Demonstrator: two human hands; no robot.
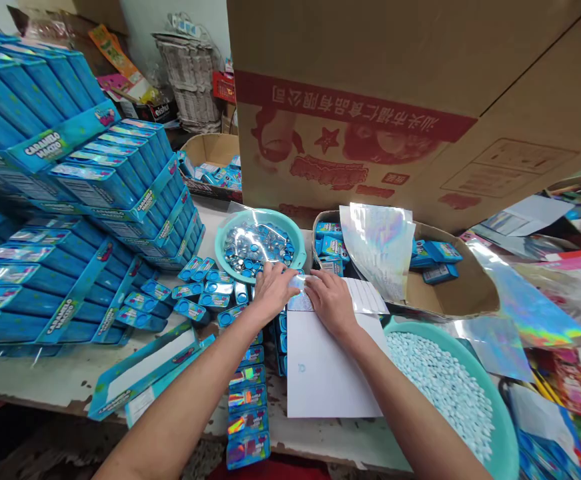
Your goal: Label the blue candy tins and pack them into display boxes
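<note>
Shiny sheet (pixel 370 298) lies across the top of white paper (pixel 335 373) on the counter (pixel 345 437), probably for flat backing. Left hand (pixel 273 293) curls at its left end, right hand (pixel 334 303) bends over it — likely steadying it — though whether either grips, I cannot tell.

"CARAMELO MACIZO" stands on the front of the blue display tray (pixel 65 137) at upper left, and "CARAMELO" shows again on the tray below it and on the flat tray (pixel 143 367). The big carton (pixel 370 100) bears, upside down, "汕头市福仁食品有限公司" on its red band. The black box (pixel 150 111) shows "eishui", partly cut off. The white sheet (pixel 335 373) has a small blue mark, unclear.
</note>
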